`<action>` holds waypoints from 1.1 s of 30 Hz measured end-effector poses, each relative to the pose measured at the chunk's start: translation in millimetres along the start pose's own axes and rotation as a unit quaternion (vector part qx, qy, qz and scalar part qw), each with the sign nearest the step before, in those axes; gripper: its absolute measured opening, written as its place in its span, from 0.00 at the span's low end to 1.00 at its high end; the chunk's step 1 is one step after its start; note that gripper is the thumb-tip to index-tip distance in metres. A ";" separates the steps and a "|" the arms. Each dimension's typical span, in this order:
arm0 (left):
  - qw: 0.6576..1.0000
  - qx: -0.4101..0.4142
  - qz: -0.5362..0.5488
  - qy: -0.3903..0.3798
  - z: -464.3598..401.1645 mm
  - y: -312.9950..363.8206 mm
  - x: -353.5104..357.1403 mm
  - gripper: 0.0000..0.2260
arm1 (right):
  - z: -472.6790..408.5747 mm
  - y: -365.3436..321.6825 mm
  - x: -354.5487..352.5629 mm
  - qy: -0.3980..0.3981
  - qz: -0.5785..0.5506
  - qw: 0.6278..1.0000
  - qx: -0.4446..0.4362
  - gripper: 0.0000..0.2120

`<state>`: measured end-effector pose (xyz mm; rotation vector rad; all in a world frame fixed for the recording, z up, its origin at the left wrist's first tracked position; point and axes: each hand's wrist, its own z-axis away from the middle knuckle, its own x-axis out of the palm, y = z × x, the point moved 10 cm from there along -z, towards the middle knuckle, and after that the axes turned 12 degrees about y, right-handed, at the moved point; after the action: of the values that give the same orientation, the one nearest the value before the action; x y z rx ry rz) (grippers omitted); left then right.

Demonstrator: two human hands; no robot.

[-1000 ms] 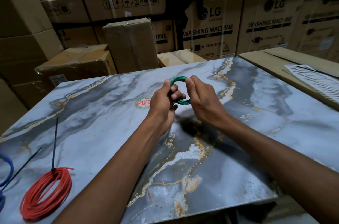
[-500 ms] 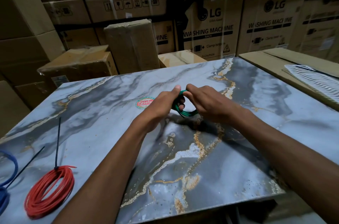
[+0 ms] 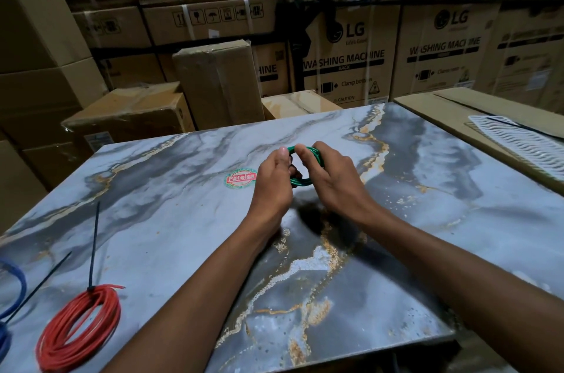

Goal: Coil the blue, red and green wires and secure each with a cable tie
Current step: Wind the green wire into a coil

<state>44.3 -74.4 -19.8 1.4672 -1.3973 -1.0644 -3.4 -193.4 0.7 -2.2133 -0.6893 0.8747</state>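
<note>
The green coil [image 3: 300, 180] stands on edge above the middle of the marble table [image 3: 171, 214], pinched between the left hand [image 3: 274, 180] and right hand [image 3: 332, 180]. Bare tabletop lies all round. The red coil [image 3: 79, 327], tied, lies flat near the front-left edge, the blue coil [image 3: 13, 275] beside it.

Three wire coils show: one green coil [image 3: 300, 180], one red coil [image 3: 80, 331], and one blue coil [image 3: 12, 296] cut off by the left edge. Two black cable ties appear: a cable tie on the red coil [image 3: 93, 247] and a second cable tie [image 3: 39, 284] beside the blue one. Two hands: left hand [image 3: 273, 180], right hand [image 3: 331, 180]. One marbled surface [image 3: 457, 220], one round sticker [image 3: 240, 179], one white ridged sheet [image 3: 518, 143]. The stacked cardboard boxes are too many and too overlapped to count.
</note>
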 end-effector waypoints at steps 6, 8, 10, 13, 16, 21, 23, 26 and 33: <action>0.998 0.043 -0.048 0.026 -3.7 3.5 -4.6 0.15 | 4.5 20.8 16.7 -0.082 -0.129 0.964 0.216 0.19; 0.998 0.042 -0.047 0.021 -4.2 3.0 -2.5 0.15 | 1.2 16.3 9.4 -0.056 -0.113 0.975 0.183 0.18; 1.000 -0.006 -0.013 0.007 -2.3 -5.6 4.8 0.16 | 2.6 11.2 1.8 -0.012 -0.101 0.984 0.143 0.18; 0.985 -0.132 0.106 -0.011 4.8 -24.3 18.9 0.18 | 2.5 7.7 -5.2 0.045 -0.081 0.992 0.089 0.19; 0.959 -0.203 0.192 -0.054 13.7 -24.1 32.2 0.17 | -2.6 10.3 -15.5 0.087 -0.070 0.992 0.060 0.20; 0.924 -0.245 0.277 -0.094 24.0 -7.5 38.4 0.12 | -4.0 8.7 -30.3 0.145 -0.084 0.985 0.037 0.19; 0.917 -0.250 0.296 -0.098 26.0 -4.2 38.6 0.11 | -4.3 9.1 -30.8 0.152 -0.111 0.981 0.050 0.19; 0.913 -0.257 0.308 -0.069 23.7 -6.2 33.4 0.13 | -2.6 10.9 -25.2 0.136 -0.139 0.977 0.086 0.22; 0.930 -0.244 0.274 -0.001 12.1 -15.7 17.1 0.15 | -0.8 3.4 -15.0 0.079 -0.047 0.995 0.047 0.24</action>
<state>37.9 -91.0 -38.9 0.6583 -1.3083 -0.9505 -11.5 -205.9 4.6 -2.1215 -0.6582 0.6636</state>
